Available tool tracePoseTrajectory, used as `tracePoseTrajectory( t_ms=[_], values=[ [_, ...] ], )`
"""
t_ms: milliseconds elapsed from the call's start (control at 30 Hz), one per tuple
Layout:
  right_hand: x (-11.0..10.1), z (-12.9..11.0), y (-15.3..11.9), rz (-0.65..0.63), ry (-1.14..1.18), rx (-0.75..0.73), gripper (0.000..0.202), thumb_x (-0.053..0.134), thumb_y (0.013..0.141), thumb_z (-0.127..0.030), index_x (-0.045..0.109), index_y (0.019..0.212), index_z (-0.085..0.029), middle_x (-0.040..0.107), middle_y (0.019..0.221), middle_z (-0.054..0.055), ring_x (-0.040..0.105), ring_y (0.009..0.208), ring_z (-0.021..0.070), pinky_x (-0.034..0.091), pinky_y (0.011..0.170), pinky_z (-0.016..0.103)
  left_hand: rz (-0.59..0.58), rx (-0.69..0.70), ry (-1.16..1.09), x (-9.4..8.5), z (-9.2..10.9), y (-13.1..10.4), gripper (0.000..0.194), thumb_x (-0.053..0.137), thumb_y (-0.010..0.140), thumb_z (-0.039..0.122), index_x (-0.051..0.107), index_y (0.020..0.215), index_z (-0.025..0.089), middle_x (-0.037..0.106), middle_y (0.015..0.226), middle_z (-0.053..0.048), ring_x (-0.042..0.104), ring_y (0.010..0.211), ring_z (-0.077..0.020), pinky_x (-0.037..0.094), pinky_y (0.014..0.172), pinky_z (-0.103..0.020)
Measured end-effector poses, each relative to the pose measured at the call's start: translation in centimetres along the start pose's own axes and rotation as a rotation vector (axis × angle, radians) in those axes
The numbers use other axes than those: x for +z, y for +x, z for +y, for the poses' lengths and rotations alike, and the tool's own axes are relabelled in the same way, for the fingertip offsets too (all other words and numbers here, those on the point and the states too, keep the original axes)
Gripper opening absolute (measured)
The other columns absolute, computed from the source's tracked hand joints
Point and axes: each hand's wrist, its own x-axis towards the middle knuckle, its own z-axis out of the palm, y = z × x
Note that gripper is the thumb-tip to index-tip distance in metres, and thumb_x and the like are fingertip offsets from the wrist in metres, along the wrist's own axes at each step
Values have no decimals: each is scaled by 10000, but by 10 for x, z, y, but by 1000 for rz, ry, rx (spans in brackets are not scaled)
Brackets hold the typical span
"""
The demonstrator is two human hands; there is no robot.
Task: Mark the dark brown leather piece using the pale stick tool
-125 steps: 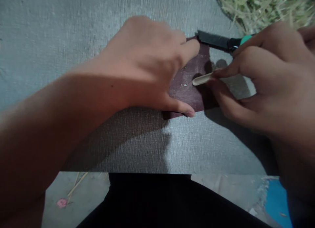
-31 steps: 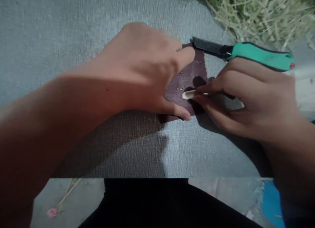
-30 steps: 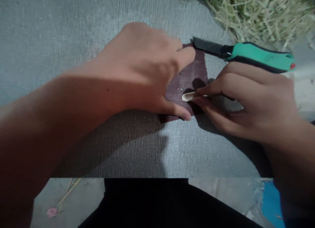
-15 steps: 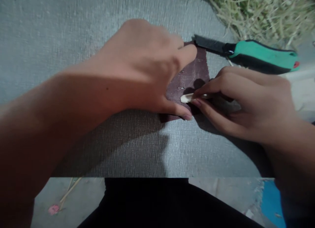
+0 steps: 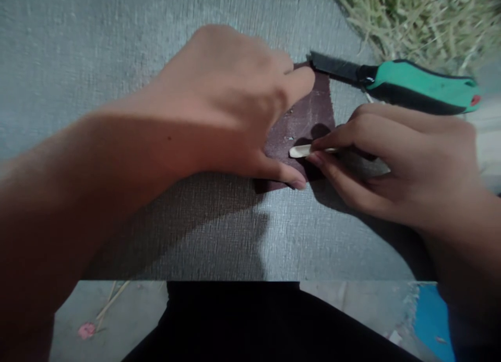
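no brand, label or writing can be read on anything here. the thin pale stick (image 5: 309, 151) is flat and slim with a rounded tip, cream in colour; its tip lies on the dark maroon sheet of sandpaper (image 5: 309, 117), which lies flat on the grey textured worktop (image 5: 78, 54) and shows a few pale specks of dust. the right hand (image 5: 399, 158) pinches the stick between thumb and forefinger, fingers (image 5: 344, 137) drawn close together and clasped on it, so that only the tip shows beyond them. the left hand (image 5: 230, 101) lies palm down over the left part of the sandpaper, fingers spread and flat, the forefinger on the far edge and the thumb on the near edge, pressing the sheet to the worktop. just beyond the right hand lies a knife with a green and black handle (image 5: 415, 83), its dark blade pointing to the far corner of the sandpaper. a heap of pale straw-like shavings (image 5: 415, 17) lies at the far right.
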Motion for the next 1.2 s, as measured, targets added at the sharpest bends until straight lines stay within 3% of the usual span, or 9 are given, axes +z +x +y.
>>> tracePoseTrajectory(
  t_ms=[267, 367, 467, 600, 767, 867, 967, 1100, 1200],
  values=[
    [-3, 7, 1, 47, -104, -31, 232, 631, 1064, -373, 637, 932, -183, 599, 854, 39, 471, 730, 103, 218, 621, 313, -22, -4, -86, 1, -4, -1, 1139, 656, 720, 1049, 670, 1423, 153, 706, 1127, -149, 685, 1177, -400, 475, 1106, -548],
    [0, 11, 1, 81, -100, -99, 224, 678, 1024, -374, 639, 924, -177, 609, 884, 36, 524, 763, 101, 216, 615, 313, -24, -5, -89, 1, -3, -2, 1076, 655, 767, 1012, 670, 1414, 153, 712, 1142, -150, 679, 1180, -360, 471, 1124, -527],
    [2, 12, 1, 80, -62, -184, 226, 700, 1003, -407, 660, 951, -190, 645, 943, 24, 585, 796, 98, 223, 608, 304, -2, 5, -10, 2, -2, 0, 1081, 585, 760, 1059, 668, 1375, 173, 714, 1064, -137, 688, 1061, -305, 528, 1019, -482],
    [1, 11, 2, 99, -110, -95, 240, 653, 1028, -398, 626, 922, -183, 634, 941, 32, 547, 804, 103, 216, 624, 302, 31, 47, 67, 2, -2, 0, 1186, 437, 718, 1151, 653, 1347, 168, 663, 956, -110, 696, 921, -309, 560, 846, -458],
    [1, 9, 1, 70, -105, -96, 229, 645, 1045, -396, 642, 947, -188, 651, 983, 35, 572, 829, 107, 232, 632, 308, 37, 55, 66, -1, -1, -3, 1041, 537, 804, 1057, 643, 1351, 178, 661, 963, -97, 707, 917, -299, 554, 821, -420],
    [2, 13, 1, 65, -111, -195, 221, 712, 1002, -419, 666, 989, -203, 669, 1010, 32, 597, 843, 117, 239, 623, 312, 33, 43, 40, 0, -1, -2, 1078, 545, 775, 1075, 653, 1362, 177, 669, 973, -100, 709, 947, -303, 556, 877, -440],
    [3, 17, 3, 131, -124, -108, 194, 730, 981, -381, 684, 989, -192, 665, 1008, 57, 589, 842, 137, 290, 645, 324, 14, 13, 6, 1, -2, 1, 1137, 531, 724, 1103, 663, 1412, 208, 691, 1017, -115, 707, 988, -321, 540, 942, -472],
    [4, 14, 2, 76, -95, -104, 206, 683, 1022, -408, 677, 1016, -202, 680, 1043, 49, 637, 903, 146, 370, 676, 309, 34, 48, 57, 2, -2, 1, 1081, 493, 751, 1108, 643, 1365, 232, 666, 962, -114, 693, 889, -324, 506, 764, -444],
    [4, 15, 1, 28, -90, -143, 226, 682, 1023, -434, 679, 1057, -211, 687, 1071, 41, 666, 939, 148, 395, 682, 297, 46, 66, 85, 3, -2, 0, 1120, 454, 775, 1112, 636, 1354, 171, 655, 946, -108, 688, 881, -292, 526, 780, -419]
  ],
)
